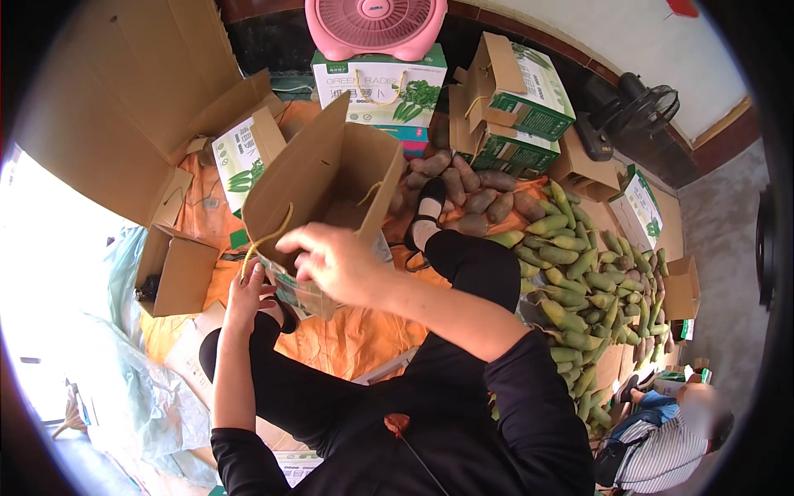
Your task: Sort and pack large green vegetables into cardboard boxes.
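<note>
Between my knees stands an open cardboard carton [318,165], its long flap up and its inside bare brown board. A yellow cord handle [279,227] loops out of its near left side, and another yellow cord hangs on its far right wall. My left hand [241,299] is low at the carton's near left corner, its fingertips pinched on the yellow cord. My right hand [343,263] reaches over the carton's near edge, fingers bent and apart, with nothing seen in them; the fingertips are slightly blurred and close to the cord.
Green radishes [571,273] lie heaped on the right, with brownish roots [480,198] ahead. Printed cartons [529,91] are stacked behind, and a pink fan [376,25] sits on a carton. A black fan [628,116] stands back right. Another person [662,438] sits lower right.
</note>
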Available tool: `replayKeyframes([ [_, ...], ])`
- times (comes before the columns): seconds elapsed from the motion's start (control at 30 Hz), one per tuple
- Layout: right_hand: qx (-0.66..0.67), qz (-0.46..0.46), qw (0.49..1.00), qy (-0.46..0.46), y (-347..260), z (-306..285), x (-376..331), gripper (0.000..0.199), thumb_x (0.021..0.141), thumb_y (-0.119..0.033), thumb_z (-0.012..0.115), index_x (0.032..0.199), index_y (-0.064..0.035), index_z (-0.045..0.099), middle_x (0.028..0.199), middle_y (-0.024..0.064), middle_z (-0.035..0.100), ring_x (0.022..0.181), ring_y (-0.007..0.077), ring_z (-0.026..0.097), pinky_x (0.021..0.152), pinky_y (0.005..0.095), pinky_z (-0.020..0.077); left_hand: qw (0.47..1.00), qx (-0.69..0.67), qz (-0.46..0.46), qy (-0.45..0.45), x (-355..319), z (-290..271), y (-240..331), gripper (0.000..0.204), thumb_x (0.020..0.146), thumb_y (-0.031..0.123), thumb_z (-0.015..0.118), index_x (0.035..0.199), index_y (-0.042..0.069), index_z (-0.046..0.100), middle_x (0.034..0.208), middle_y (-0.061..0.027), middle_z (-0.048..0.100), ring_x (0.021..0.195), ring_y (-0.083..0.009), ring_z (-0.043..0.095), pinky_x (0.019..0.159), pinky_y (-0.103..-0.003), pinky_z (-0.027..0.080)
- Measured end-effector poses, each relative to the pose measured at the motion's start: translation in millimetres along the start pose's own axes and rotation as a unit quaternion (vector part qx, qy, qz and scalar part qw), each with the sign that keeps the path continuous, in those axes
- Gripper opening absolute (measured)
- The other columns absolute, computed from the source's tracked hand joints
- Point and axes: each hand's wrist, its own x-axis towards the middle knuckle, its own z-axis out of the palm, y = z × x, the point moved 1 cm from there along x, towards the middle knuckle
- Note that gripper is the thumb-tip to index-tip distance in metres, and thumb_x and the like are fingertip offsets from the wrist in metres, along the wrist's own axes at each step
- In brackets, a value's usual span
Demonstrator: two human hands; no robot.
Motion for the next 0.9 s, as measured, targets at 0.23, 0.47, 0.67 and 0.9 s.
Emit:
replayKeyframes([
  [0.23, -0.581, -0.001, 0.814, 0.012, 128, -74, -19, 0.025, 0.080, -0.012, 0.053, 0.102, -0.0109, 0.064, 0.115, 0.0082, 0.054, 0.118, 0.0272, 0.044, 0.083, 0.0507, 0.0365, 0.998, 0.030, -0.034, -0.031, 17, -14, -27, 0.033, 0.096, 0.023, 0.042, 0.123, 0.006, 0.052, 0.108, -0.0077, 0.058, 0.083, -0.0166, 0.062, 0.060, -0.033, 0.056],
  [0.47, -0.631, 0.097, 0.760, -0.123, 168, -73, -39, 0.019, 0.079, -0.013, 0.054, 0.086, -0.0191, 0.071, 0.089, 0.0001, 0.064, 0.096, 0.0191, 0.057, 0.086, 0.0440, 0.0347, 0.999, 0.038, -0.028, -0.027, 18, -9, -27, 0.037, 0.096, 0.022, 0.044, 0.129, 0.007, 0.047, 0.111, -0.0088, 0.060, 0.085, -0.0180, 0.062, 0.065, -0.035, 0.055],
  [0.67, -0.573, 0.066, 0.812, -0.091, 141, -57, -19, 0.017, 0.078, -0.014, 0.055, 0.080, -0.0210, 0.069, 0.083, -0.0003, 0.064, 0.088, 0.0188, 0.059, 0.081, 0.0393, 0.0362, 0.974, 0.013, 0.150, 0.168, 22, -31, -11, 0.034, 0.095, 0.024, 0.052, 0.124, 0.005, 0.051, 0.113, -0.0067, 0.058, 0.096, -0.0182, 0.058, 0.082, -0.036, 0.048],
  [0.9, -0.483, 0.108, 0.861, -0.120, 136, -30, -2, 0.007, 0.078, -0.019, 0.066, 0.083, -0.0144, 0.065, 0.089, 0.0024, 0.064, 0.094, 0.0231, 0.061, 0.076, 0.0446, 0.0422, 0.801, 0.374, 0.449, 0.135, -10, 13, 20, 0.049, 0.075, 0.008, 0.067, 0.122, 0.006, 0.055, 0.120, -0.0130, 0.053, 0.121, -0.0323, 0.043, 0.103, -0.044, 0.032],
])
